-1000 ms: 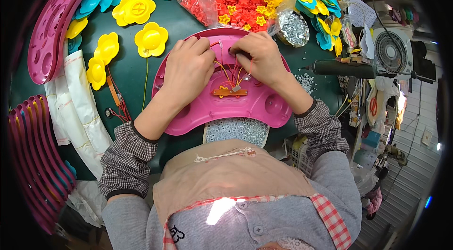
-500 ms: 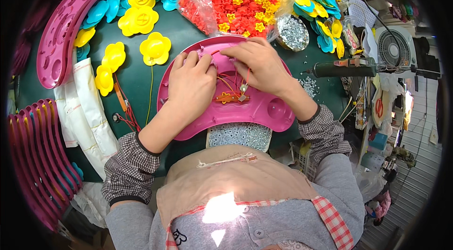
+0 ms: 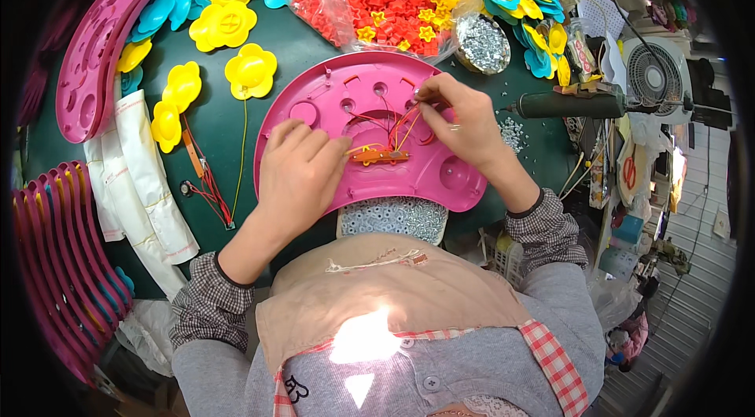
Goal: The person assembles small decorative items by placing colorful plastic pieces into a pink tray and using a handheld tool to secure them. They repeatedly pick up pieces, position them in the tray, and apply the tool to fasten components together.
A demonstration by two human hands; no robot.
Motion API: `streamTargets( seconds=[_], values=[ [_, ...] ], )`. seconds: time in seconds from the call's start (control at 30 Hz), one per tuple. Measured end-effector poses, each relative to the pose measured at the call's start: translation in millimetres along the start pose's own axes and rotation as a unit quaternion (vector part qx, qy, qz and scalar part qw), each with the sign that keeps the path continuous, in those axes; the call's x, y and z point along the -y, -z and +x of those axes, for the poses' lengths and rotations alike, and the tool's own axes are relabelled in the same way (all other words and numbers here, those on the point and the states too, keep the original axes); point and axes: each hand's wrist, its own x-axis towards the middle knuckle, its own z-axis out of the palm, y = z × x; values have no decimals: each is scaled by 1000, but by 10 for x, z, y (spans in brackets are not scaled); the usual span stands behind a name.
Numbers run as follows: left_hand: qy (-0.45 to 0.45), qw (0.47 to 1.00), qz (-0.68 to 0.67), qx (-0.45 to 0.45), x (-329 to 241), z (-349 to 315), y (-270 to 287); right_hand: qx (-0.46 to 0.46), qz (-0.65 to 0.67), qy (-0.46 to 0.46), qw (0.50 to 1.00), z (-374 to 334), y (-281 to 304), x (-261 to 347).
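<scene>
Head view: your right hand (image 3: 458, 116) pinches wires (image 3: 392, 136) up and right of the board (image 3: 387, 156), which lies crosswise mid-frame in the pink shell (image 3: 409, 183), nearer your left hand (image 3: 303, 164) (whether its fingers grip, I can't tell).

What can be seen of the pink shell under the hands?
The pink shell looks like glossy plastic: arched, rimmed, with round recesses. It lies hollow side up over the green table, an orange board inside. The left hand covers part of it, contact unclear; the right hand pinches thin wires above its right side.
</scene>
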Motion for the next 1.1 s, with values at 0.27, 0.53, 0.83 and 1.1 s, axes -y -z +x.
streamTargets(
  seconds=[0.27, 0.53, 0.83, 1.1],
  values=[
    [41, 998, -38, 0, -8, -162, -109, 65, -245, 111, 961, 147, 25, 36],
    [40, 998, -36, -19, -5, -168, -141, 152, -265, 25, 952, -209, -16, 227],
    [25, 1000, 4, 15, -217, -519, 316, 95, -59, 78, 991, -555, 470, 60],
    [-75, 989, 43, -123, -15, -691, 104, -249, 134, 70, 957, -941, 561, -273]
  ],
)
